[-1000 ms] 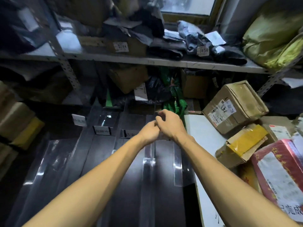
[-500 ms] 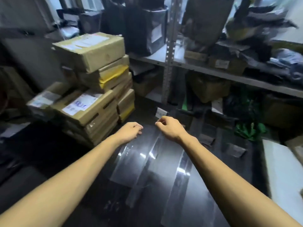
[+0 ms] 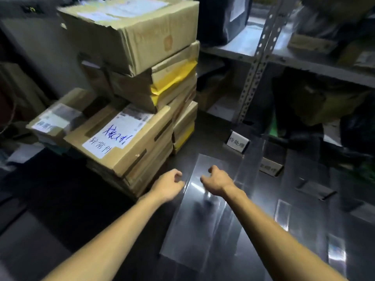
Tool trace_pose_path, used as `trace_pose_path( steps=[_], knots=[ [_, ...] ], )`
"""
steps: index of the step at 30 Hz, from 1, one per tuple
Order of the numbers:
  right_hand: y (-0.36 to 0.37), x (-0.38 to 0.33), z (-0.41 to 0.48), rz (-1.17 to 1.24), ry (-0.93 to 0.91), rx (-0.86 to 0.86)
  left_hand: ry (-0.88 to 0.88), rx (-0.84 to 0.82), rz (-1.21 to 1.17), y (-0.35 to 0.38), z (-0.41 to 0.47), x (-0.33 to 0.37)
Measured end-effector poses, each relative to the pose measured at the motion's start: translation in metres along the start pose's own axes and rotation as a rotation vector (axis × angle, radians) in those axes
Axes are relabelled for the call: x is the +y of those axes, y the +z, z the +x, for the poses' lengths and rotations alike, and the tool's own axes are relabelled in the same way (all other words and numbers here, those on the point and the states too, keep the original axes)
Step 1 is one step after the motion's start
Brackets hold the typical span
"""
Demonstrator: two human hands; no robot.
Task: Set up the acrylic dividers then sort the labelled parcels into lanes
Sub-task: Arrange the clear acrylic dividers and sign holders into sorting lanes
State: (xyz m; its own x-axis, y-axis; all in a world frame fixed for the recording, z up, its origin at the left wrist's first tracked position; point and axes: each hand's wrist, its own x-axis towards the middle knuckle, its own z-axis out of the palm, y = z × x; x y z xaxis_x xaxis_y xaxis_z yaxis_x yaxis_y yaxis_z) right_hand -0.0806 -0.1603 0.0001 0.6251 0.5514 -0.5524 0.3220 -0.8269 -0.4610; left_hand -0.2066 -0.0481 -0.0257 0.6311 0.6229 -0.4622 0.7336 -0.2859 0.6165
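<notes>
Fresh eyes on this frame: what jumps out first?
The tall stack of cardboard parcels at left, its front box bearing a white label with blue handwriting. At centre, the left hand and right hand, fingers loosely curled and holding nothing, are over the far end of a clear acrylic sheet lying on the dark table. Small sign tags stand just beyond.

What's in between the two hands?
In the head view, between the left hand and the right hand lies the left edge of a clear acrylic sheet, flat on the dark table. Nothing else sits there.
</notes>
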Motion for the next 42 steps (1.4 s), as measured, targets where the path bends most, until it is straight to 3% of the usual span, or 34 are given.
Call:
trace_pose_path(
  steps=[5,11,19,27,34,42],
  knots=[
    [0.018,0.016,0.041,0.061,0.168,0.063,-0.056,-0.112,0.196,0.032,0.042,-0.011],
    [0.024,0.017,0.048,0.066,0.22,0.13,-0.048,-0.038,0.374,0.032,0.05,-0.007],
    [0.004,-0.024,0.021,0.16,0.175,0.343,-0.087,0.021,0.171,-0.006,0.052,0.01],
    [-0.045,-0.038,-0.056,0.31,0.126,0.537,0.077,0.005,0.126,-0.021,0.019,0.057],
    [-0.092,0.003,-0.13,0.449,0.165,0.672,0.251,0.03,0.104,-0.002,-0.032,0.127],
    [-0.16,0.113,-0.221,0.464,0.19,0.805,0.374,-0.062,-0.003,0.078,-0.125,0.222]
  ],
)
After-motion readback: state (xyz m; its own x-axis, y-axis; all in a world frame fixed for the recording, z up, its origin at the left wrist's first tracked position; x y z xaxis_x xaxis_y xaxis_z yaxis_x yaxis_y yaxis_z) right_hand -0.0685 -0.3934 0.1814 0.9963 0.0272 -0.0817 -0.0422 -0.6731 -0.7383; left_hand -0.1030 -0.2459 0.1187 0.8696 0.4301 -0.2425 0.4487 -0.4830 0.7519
